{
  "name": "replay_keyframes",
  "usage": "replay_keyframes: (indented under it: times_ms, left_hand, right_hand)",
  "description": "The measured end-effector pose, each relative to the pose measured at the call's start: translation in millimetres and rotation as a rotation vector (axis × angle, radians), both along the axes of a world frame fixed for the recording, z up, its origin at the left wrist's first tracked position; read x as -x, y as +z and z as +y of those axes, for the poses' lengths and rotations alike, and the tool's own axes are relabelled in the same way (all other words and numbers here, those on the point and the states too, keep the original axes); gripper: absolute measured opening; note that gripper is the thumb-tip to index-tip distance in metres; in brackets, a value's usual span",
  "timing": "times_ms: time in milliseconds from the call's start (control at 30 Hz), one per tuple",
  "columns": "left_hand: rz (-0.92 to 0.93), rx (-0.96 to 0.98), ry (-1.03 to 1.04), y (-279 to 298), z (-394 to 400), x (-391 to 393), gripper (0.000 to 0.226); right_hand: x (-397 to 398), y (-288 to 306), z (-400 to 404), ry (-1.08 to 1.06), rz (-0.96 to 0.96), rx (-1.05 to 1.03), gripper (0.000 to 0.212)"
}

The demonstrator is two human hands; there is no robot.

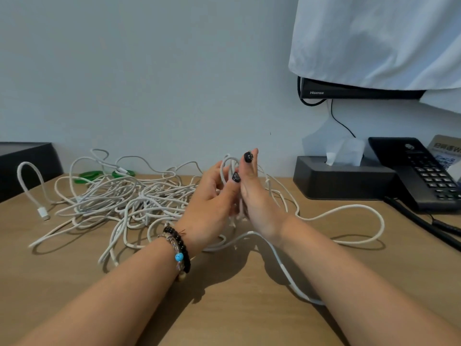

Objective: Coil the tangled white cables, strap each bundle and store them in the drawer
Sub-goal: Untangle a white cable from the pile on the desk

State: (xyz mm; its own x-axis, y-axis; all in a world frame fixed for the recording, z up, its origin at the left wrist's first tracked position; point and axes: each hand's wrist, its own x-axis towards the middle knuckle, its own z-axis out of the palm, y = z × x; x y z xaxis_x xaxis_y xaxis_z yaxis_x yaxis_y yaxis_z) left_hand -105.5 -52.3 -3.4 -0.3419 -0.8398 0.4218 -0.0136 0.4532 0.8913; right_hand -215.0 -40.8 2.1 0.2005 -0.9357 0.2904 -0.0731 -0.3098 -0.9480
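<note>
A big tangle of white cables (119,203) sprawls over the wooden desk (237,308), left of centre. Above the desk's middle, my left hand (209,206) and my right hand (257,198) meet palm to palm around a small coil of white cable (228,166). The left thumb and fingers curl round the loops; the right hand's fingers close on them from the other side. A loose length of the same cable (349,208) loops out to the right and trails under my right forearm. Green straps (91,175) lie behind the tangle.
A black tissue box (344,181) and a black desk phone (424,171) stand at the right rear. A dark box (25,163) sits at the left edge. A cloth-covered screen (374,46) hangs on the wall above right. No drawer is in view.
</note>
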Motion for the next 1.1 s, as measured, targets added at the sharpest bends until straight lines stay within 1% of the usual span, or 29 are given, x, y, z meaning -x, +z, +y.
replay_keyframes:
  times_ms: [67, 167, 200, 233, 267, 300, 333, 400, 467, 533, 600, 733, 833, 900, 967, 1000, 1067, 1100]
  left_hand:
    - [0.042, 0.004, 0.056, 0.4, -0.7, 1.3, 0.033]
    - [0.110, -0.009, 0.099, 1.6, -5.2, -2.5, 0.038]
    - [0.133, -0.039, 0.106, 1.8, -7.9, -4.2, 0.038]
    - [0.181, -0.084, 0.104, 3.0, -9.2, -5.2, 0.038]
    - [0.248, -0.132, 0.105, 5.5, -8.6, -6.1, 0.038]
    - [0.318, -0.174, 0.096, 8.5, -6.9, -7.0, 0.038]
    - [0.381, -0.207, 0.078, 11.2, -5.6, -7.5, 0.038]
    - [0.457, -0.252, 0.046, 14.6, -6.0, -10.3, 0.041]
    - [0.490, -0.274, 0.000, 16.3, -5.7, -12.9, 0.042]
    - [0.504, -0.290, -0.041, 16.0, -5.5, -13.7, 0.045]
    - [0.517, -0.310, -0.079, 17.7, -3.3, -13.0, 0.044]
    - [0.554, -0.312, -0.166, 20.9, 0.6, -10.8, 0.021]
    - [0.502, -0.254, -0.158, 17.7, 0.7, -10.2, 0.027]
    - [0.461, -0.227, -0.151, 15.7, 1.9, -8.4, 0.025]
    - [0.512, -0.266, -0.174, 16.4, 2.6, -7.0, 0.023]
    - [0.540, -0.290, -0.183, 18.0, 2.0, -7.4, 0.021]
    - [0.559, -0.295, -0.162, 23.4, -1.0, -11.4, 0.028]
    - [0.595, -0.300, -0.144, 26.9, -2.8, -14.6, 0.032]
  right_hand:
    - [-9.7, 2.4, 9.6, -0.023, 0.004, 0.029, 0.113]
    - [-16.5, -1.4, 13.7, -0.094, 0.074, 0.069, 0.100]
    - [-16.1, -3.4, 13.6, -0.152, 0.127, 0.126, 0.093]
    - [-15.4, -4.7, 14.3, -0.228, 0.200, 0.215, 0.080]
    - [-14.4, -5.5, 14.9, -0.313, 0.269, 0.320, 0.062]
    - [-13.9, -6.8, 14.2, -0.384, 0.301, 0.420, 0.046]
    - [-13.7, -6.9, 14.2, -0.435, 0.296, 0.501, 0.037]
    - [-13.5, -9.0, 12.1, -0.512, 0.266, 0.630, 0.027]
    - [-15.0, -9.8, 9.3, -0.583, 0.261, 0.727, 0.019]
    - [-14.3, -11.1, 5.9, -0.630, 0.240, 0.781, 0.013]
    - [-12.8, -11.7, 4.2, -0.644, 0.232, 0.784, 0.010]
    - [-12.4, -12.5, 3.1, -0.640, 0.251, 0.740, 0.012]
    - [-10.0, -11.7, 2.9, -0.646, 0.237, 0.675, 0.009]
    - [-9.6, -11.7, 3.5, -0.634, 0.252, 0.602, 0.012]
    - [-11.0, -10.5, 6.1, -0.624, 0.209, 0.588, 0.019]
    - [-11.1, -9.3, 7.5, -0.624, 0.167, 0.597, 0.017]
    - [-9.1, -7.2, 8.6, -0.651, 0.106, 0.587, 0.014]
    - [-8.0, -6.2, 9.1, -0.646, 0.087, 0.541, 0.013]
